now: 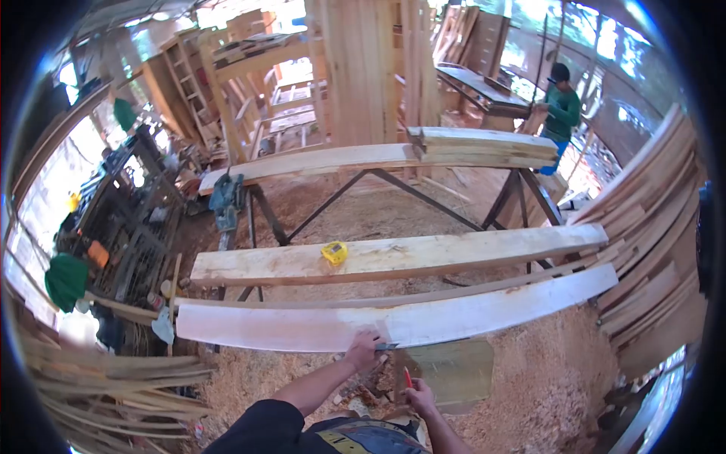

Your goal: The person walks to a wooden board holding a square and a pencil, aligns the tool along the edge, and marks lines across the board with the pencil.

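Observation:
My left hand is at the near edge of a long pale plank, its fingers closed on a small dark flat tool whose end reaches right along the edge. To the right and lower, my right hand is closed around a red pencil-like marker, which points up and away from me, apart from the plank. Behind this plank lies a second thick beam with a yellow tape measure on top.
A teal power tool hangs by the far beam on metal trestles. A person in green stands at the back right. Stacked boards line the right side; thin strips lie lower left. Wood shavings cover the ground.

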Tool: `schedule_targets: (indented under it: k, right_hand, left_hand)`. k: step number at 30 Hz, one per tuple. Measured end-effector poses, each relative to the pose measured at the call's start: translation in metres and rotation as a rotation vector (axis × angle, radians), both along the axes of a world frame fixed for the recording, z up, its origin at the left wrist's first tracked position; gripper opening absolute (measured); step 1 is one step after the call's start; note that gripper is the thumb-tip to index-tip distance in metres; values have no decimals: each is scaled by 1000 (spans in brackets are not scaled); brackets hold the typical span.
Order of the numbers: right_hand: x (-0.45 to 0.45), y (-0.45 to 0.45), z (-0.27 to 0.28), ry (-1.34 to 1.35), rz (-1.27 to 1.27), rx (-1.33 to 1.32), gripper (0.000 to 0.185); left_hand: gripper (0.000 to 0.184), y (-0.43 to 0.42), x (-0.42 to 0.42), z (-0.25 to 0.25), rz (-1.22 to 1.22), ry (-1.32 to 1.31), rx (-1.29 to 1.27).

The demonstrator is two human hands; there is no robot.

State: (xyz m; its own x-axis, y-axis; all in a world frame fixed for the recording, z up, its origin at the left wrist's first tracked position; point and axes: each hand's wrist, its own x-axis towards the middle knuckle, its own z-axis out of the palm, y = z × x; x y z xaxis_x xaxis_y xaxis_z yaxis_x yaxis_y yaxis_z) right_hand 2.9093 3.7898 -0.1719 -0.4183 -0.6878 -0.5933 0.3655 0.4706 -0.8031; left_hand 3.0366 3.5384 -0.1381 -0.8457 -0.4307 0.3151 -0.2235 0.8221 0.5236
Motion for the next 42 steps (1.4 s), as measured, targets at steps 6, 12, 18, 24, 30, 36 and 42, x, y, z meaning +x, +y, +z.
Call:
schedule_targets:
  k: [6,12,18,24,30,36,42]
  right_hand:
    - [8,-6,-8,-33,-82,-39,31]
    - [2,-14,-20,21,-102,-10,32]
    - [1,-21,-23,28,-159,-133,28]
    - [-5,-23,-27,-33,-148,-73,28]
    - [-7,-33,-8,-82,-171,-84,28]
    - [-6,-40,-23,-41,-165,-86,26]
    - [-5,-40,-30,-52,-187,-59,24]
  left_hand:
    - [27,-3,3,-5,5,-21,-52]
    - [19,0,1,5,-19,-7,-47]
    - [17,0,2,8,-1,-14,-98]
    - [15,2,1,13,18,-18,-96]
    - [15,-1,0,3,5,12,-115]
    - [24,-1,1,2,-5,-29,-86]
    - [21,0,1,9,-16,-18,-60]
